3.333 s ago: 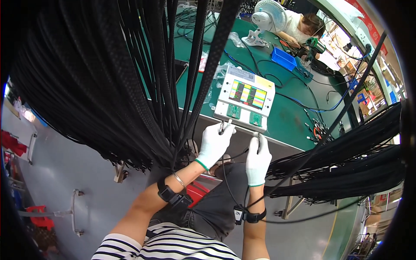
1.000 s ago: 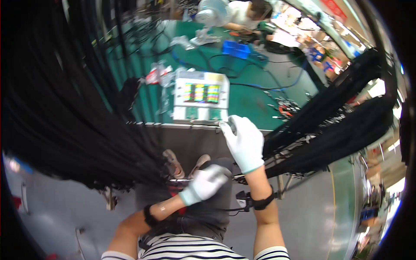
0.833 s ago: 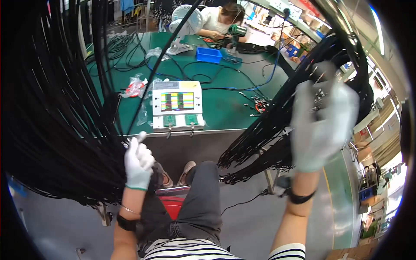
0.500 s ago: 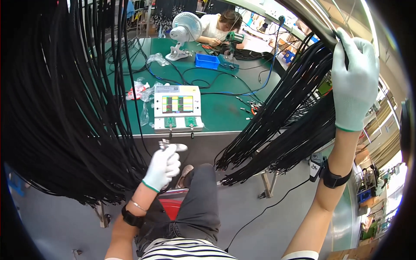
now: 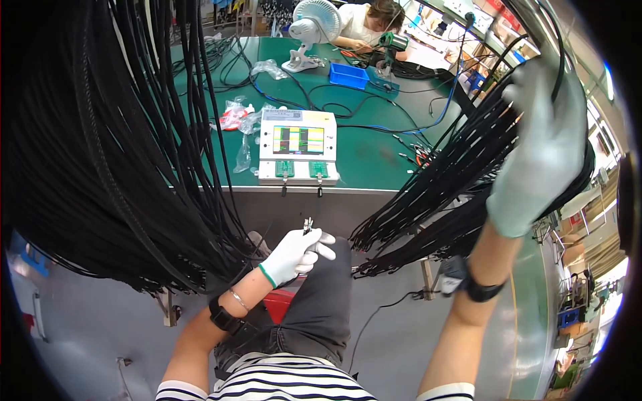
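Observation:
My left hand (image 5: 297, 254), in a white glove with a green cuff, is closed above my lap. Small silver plug ends (image 5: 307, 226) stick up from between its thumb and fingers; their cables are mostly hidden by the glove. At the upper right my right hand (image 5: 538, 150), gloved too, is raised beside a hanging bundle of black cables (image 5: 455, 177). Motion blurs its fingers, and a single black cable (image 5: 560, 57) runs down to them; whether they grip it is unclear. Beyond my left hand stands a white cable tester (image 5: 298, 147) with a lit screen and two green sockets at its front.
A thick curtain of black cables (image 5: 100, 167) hangs at the left. On the green table (image 5: 381, 144) are a white fan (image 5: 314, 30), a blue tray (image 5: 348, 76), clear plastic bags and loose cables. Across it a person (image 5: 364, 30) works with bent head.
My right hand has come down and slightly left from the rail above the cables. My left hand, with the plug ends, has moved right. The view has shifted, too.

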The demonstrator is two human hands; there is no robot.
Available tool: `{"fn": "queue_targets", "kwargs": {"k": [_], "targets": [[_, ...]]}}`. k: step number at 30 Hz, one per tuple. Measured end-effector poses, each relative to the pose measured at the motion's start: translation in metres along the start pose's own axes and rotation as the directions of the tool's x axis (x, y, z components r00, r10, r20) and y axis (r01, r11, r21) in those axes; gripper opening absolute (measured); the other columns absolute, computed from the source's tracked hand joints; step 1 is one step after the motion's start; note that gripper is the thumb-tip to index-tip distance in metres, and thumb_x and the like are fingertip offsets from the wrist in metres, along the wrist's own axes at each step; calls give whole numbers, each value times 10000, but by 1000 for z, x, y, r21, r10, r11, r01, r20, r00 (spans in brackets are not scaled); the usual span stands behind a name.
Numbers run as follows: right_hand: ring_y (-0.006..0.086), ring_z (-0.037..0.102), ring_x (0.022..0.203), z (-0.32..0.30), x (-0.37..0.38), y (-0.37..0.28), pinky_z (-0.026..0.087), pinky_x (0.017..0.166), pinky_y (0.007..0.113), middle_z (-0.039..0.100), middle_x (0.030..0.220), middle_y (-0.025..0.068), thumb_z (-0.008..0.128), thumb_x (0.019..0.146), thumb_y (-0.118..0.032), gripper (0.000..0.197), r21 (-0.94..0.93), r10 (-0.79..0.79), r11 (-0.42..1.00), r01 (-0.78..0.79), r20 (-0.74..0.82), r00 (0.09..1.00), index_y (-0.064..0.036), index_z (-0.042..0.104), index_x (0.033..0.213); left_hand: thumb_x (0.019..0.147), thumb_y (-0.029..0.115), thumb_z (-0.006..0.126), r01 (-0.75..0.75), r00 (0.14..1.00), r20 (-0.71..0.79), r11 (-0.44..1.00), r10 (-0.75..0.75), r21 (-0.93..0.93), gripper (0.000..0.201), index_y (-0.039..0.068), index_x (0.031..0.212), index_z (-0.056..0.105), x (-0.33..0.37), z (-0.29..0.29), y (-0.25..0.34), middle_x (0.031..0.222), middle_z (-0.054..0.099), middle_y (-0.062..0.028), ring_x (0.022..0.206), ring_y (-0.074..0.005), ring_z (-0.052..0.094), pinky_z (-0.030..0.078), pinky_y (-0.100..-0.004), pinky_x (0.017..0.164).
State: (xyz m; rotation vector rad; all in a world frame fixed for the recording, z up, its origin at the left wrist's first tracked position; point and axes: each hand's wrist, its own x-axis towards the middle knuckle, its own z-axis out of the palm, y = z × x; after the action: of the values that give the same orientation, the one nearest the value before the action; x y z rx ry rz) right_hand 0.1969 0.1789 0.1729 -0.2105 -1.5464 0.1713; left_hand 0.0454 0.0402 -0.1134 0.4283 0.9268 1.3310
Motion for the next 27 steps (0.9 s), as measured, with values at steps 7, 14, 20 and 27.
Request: {"fn": "queue_targets", "kwargs": {"k": [7, 14, 20, 27], "targets": [[84, 561, 812, -3, -116, 59, 459, 770, 233, 611, 945, -2, 689, 833, 2, 325, 64, 493, 834, -548, 359, 792, -25, 610, 1147, 1045, 273, 411, 93, 996, 11, 996, -93, -1, 376, -49, 1141, 580, 0, -16, -12, 861, 685, -140, 413, -21, 248, 212, -186, 343], [104, 567, 746, -23, -198, 72, 461, 712, 250, 599, 806, 1, 602, 919, -60, 93, -52, 437, 770, -636, 770, 465, -12, 647, 984, 1037, 289, 439, 135, 989, 56, 991, -136, 16, 373, -46, 1120, 580, 10, -16, -22, 872, 689, -161, 410, -29, 263, 232, -197, 338], [118, 593, 676, 3, -266, -10, 487, 633, 252, 653, 781, 65, 402, 1038, -241, 371, 48, 627, 171, -984, 765, 146, 22, 637, 923, 1027, 298, 465, 356, 934, 43, 929, -354, -96, 344, -16, 1076, 596, 19, -22, -45, 823, 663, -105, 428, -35, 307, 252, -200, 363], [233, 633, 886, -21, -251, -69, 509, 802, 331, 657, 962, 109, 573, 879, -73, 249, 330, -246, 598, -731, 943, 224, -5, 655, 1105, 1003, 280, 518, 280, 960, 32, 957, -278, -73, 290, 34, 1054, 663, 40, -26, -65, 722, 640, -11, 500, -47, 446, 344, -201, 449]]}}
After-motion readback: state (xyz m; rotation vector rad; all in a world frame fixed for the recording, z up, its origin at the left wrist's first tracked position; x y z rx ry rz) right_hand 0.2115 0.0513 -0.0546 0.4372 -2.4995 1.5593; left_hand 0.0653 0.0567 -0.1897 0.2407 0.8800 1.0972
